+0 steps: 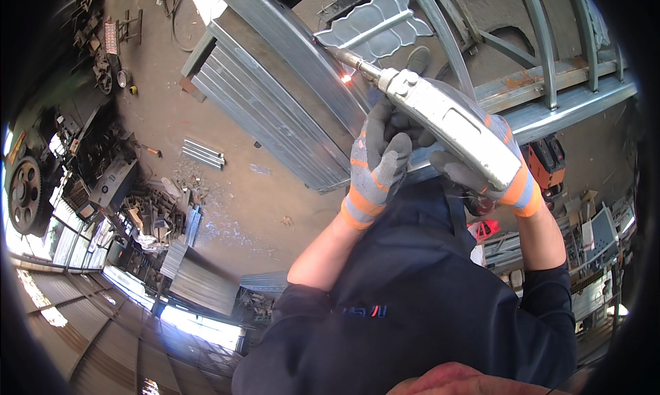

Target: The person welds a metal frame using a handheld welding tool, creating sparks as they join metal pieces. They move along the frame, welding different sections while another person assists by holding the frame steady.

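A silver handheld welding gun point(457, 123) slants across the upper middle, its long nozzle pointing up and left. My right hand point(505, 158), in a grey glove with orange bands, is closed around the rear of its body. My left hand point(382, 158), gloved the same way, has its fingers curled in under the front of the gun; part of them is hidden behind it. The nozzle tip reaches a steel frame point(295, 44) beside a grey cast leaf-shaped ornament point(375, 27). A small bright orange glow point(346, 79) shows on the frame just below the nozzle.
Ribbed metal panelling point(265, 99) fills the frame's left part. Curved steel bars point(546, 44) stand at upper right. An orange-and-black machine point(548, 162) sits on the floor at right. Metal strips point(203, 153), scrap and a large toothed wheel point(26, 194) lie to the left.
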A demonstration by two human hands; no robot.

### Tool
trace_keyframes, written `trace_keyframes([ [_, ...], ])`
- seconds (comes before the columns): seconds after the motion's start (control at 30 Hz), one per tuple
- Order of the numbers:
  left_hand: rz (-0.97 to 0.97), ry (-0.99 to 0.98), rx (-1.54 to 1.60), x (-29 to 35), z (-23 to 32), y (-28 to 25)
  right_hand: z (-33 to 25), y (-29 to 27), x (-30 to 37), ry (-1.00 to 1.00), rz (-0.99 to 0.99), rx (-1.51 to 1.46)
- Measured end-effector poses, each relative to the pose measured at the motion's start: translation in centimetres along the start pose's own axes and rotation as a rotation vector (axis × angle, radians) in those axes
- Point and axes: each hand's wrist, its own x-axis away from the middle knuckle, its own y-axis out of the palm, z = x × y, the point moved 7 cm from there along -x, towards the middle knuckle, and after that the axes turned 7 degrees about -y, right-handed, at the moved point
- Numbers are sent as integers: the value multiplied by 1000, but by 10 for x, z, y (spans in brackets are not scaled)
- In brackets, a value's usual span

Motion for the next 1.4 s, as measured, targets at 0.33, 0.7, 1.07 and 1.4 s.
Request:
trace_keyframes([
  [0.33,38,48,39,-7,-6,-17,4,8,-16,-97,-55,74],
  [0.7,56,47,-8,-7,-5,-19,-13,16,-22,-171,31,118],
  [1.07,139,55,-89,-4,-14,-25,-8,24,-11,-100,-21,68],
  [1.4,143,54,-54,-4,-7,-19,-8,21,-7,-188,22,198],
])
